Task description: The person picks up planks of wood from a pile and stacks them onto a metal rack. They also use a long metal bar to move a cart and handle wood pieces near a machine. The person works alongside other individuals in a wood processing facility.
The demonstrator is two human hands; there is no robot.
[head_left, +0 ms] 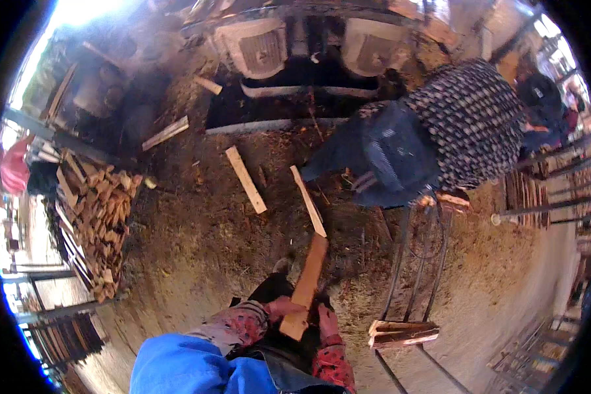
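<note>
A flat reddish-brown wooden plank [308, 276] slants up from my lap, its near end between my forearms. My left hand [284, 307] is closed on the plank's left edge near that end. My right hand [328, 320] is close by the right edge, its fingers pointing forward; they blur into the dark clothing, so I cannot make out whether they grip anything. Just past the plank's far end, a narrow pale wood strip [308, 202] lies on the dirt floor. Another pale strip [246, 179] is further to the left.
Split firewood [98, 223] is heaped at the left. A person in a checked shirt [466, 121] bends over at the right, near a metal-rod cart [410, 262] carrying split logs [404, 333]. Two pale furnace doors [261, 52] stand at the back above a dark pit.
</note>
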